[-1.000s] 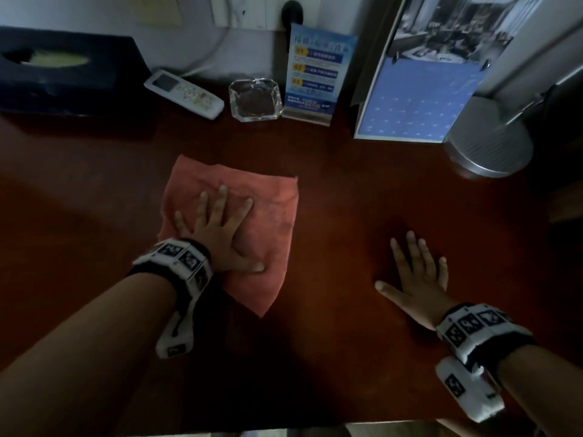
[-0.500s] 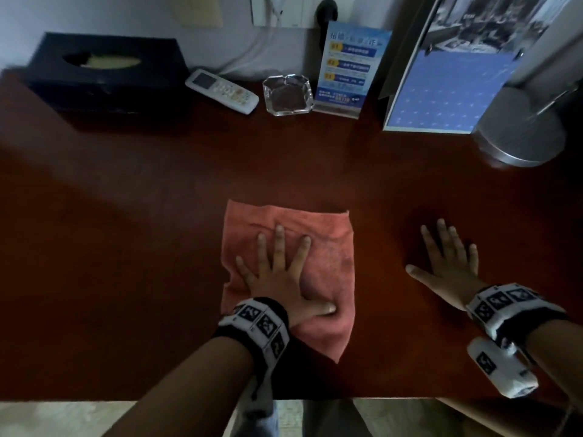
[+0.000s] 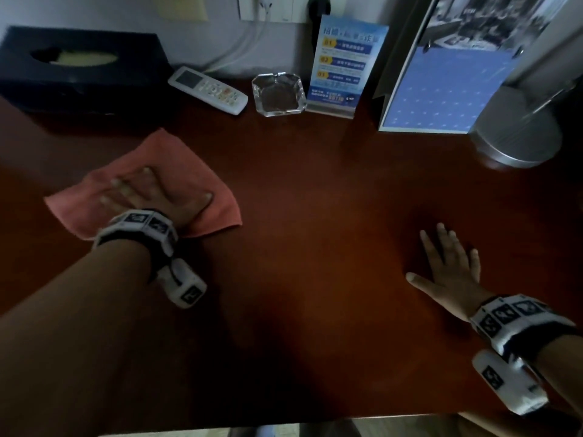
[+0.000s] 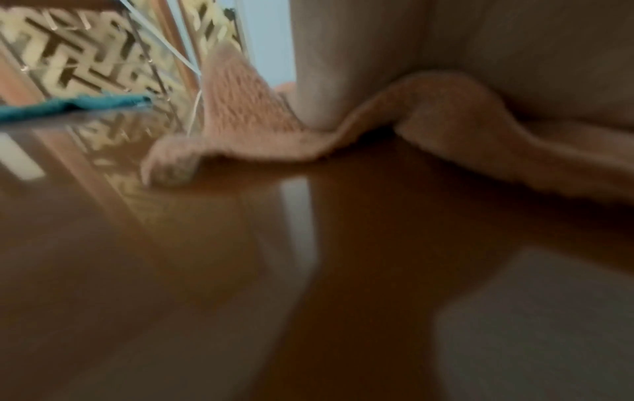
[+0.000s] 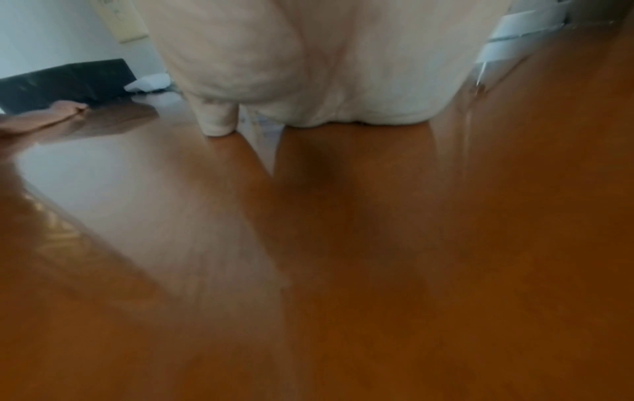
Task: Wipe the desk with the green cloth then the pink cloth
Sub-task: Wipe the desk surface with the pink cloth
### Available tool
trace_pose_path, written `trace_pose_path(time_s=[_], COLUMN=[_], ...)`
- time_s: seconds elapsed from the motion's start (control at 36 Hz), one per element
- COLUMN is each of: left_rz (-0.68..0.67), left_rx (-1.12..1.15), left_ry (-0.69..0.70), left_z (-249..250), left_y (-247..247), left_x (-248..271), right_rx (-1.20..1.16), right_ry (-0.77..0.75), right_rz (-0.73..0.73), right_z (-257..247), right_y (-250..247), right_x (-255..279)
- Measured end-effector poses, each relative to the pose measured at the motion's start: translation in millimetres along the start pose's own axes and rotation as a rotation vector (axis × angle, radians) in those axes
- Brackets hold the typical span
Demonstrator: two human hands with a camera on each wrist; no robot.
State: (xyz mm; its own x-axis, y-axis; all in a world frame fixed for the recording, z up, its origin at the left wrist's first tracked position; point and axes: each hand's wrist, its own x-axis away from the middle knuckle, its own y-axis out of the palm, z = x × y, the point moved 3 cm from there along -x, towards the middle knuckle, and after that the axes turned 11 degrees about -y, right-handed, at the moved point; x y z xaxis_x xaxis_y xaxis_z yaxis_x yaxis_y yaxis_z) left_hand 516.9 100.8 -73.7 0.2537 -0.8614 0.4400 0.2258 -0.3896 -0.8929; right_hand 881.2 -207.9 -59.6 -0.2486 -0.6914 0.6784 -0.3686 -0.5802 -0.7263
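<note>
Head view: left hand (image 3: 151, 197), fingers spread flat (nothing curled or pinched), presses the pink cloth (image 3: 202, 181) onto the desk (image 3: 315, 231), the cloth fanning out past fingertips and thumb on every side, likely so the whole palm drives a broad wiping stroke. Right hand (image 3: 451, 269), also flat and holding nothing, rests on bare wood well apart from the cloth, probably as a brace. Green cloth (image 4: 68, 104) lies beyond the left fingertips, judged already used.
</note>
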Motion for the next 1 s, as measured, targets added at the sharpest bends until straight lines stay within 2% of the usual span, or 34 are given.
trace_pose_path(time_s=[0.11,0.25,0.42,0.53,0.58,0.64,0.89,1.0], left_rz=[-0.035,-0.194,-0.291,-0.31,-0.312,-0.295,-0.209,-0.213], left_rx=[-0.082,-0.331,-0.451,-0.486,-0.475,-0.449,-0.3,-0.264], left_ry=[0.206,0.495,0.745,0.85,0.845,0.774,0.302,0.247], left_z=[59.6,124.6,133.4,113.2,98.3,81.2,-15.4,-51.5], left_y=[22.3,61.7,105.6,112.5,107.0,96.5,30.4,21.7], left_x=[33.2,123.4,205.5,216.0,204.7,186.0,84.2,76.7], right_rx=[-0.002,0.005,0.0,0.0,-0.001,0.004,0.016,0.026], right_ry=[-0.009,-0.004,0.008,0.013,0.015,0.007,0.02,0.057], right_rz=[-0.003,-0.013,0.011,0.022,0.029,0.024,0.03,0.057], right_z=[-1.1,-1.3,-4.2,-5.6,-5.6,-6.2,-6.4,-10.0], right_y=[-1.5,-2.9,-4.7,-3.4,-3.7,-4.4,-4.5,-5.9], right_x=[2.0,1.0,1.6,-0.2,-0.6,-0.1,1.4,5.3])
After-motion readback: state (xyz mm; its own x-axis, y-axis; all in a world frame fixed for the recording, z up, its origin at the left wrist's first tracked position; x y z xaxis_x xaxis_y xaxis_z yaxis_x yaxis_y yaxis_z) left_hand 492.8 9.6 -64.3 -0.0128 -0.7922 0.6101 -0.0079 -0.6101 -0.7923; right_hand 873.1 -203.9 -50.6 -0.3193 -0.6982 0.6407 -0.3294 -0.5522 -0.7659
